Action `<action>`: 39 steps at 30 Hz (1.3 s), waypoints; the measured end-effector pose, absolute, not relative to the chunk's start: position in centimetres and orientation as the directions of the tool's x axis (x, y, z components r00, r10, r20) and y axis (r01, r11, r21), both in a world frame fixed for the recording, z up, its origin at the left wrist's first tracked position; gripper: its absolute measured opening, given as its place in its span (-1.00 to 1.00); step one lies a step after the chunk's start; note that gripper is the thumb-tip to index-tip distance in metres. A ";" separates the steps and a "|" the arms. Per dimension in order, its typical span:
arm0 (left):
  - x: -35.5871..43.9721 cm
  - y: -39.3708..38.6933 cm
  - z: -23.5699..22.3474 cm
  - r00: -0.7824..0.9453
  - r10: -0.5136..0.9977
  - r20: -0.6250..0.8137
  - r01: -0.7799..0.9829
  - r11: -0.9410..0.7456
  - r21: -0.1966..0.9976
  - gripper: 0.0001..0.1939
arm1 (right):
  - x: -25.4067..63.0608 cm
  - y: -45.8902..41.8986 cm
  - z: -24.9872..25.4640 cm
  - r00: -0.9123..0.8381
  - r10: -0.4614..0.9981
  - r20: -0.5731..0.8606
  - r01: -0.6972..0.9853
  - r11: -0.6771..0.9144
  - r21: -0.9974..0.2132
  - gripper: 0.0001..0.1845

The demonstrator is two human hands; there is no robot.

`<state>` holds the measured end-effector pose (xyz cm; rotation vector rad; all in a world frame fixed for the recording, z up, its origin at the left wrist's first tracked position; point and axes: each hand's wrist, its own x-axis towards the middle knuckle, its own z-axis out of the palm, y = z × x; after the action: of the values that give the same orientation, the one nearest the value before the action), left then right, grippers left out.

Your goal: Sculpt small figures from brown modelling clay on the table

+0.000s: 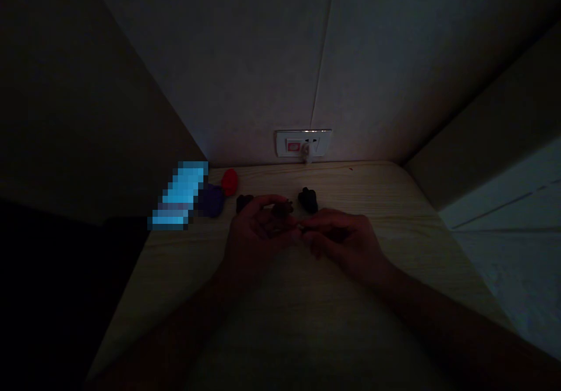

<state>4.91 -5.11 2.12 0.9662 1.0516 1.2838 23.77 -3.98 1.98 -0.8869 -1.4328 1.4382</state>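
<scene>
My left hand curls around a small dark brown lump with a knobbly right end. Its thumb and fingertips meet those of my right hand, which is closed in a pinch. What lies between the right fingertips is too small and dark to make out. Just beyond the right fingers rests a black lump. Another dark lump sits behind my left hand, partly hidden by it. Farther left are a soft-looking red lump and a purple one, close together.
The scene is very dim. A bright, pixelated blue panel stands at the left edge of the wooden tabletop. On the wall behind, a socket plate has a plug in it. A pale panel stands at right.
</scene>
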 end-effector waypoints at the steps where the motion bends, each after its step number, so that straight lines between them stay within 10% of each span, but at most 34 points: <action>1: 4.9 -5.1 2.1 -0.003 0.998 -0.058 -0.249 0.055 0.967 -0.44 | 23.8 -4.0 2.0 -0.352 0.930 0.104 -0.111 0.069 -0.991 -0.83; 39: 4.5 -5.5 1.5 -0.067 0.976 0.206 -0.069 -0.211 0.975 -0.83 | 23.8 -3.0 1.3 -0.322 0.946 -0.036 -0.124 -0.079 -0.989 -0.68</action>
<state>4.54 -5.48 1.51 1.2749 1.0891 1.4428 23.77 -2.97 1.28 -0.9782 -1.3080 1.5493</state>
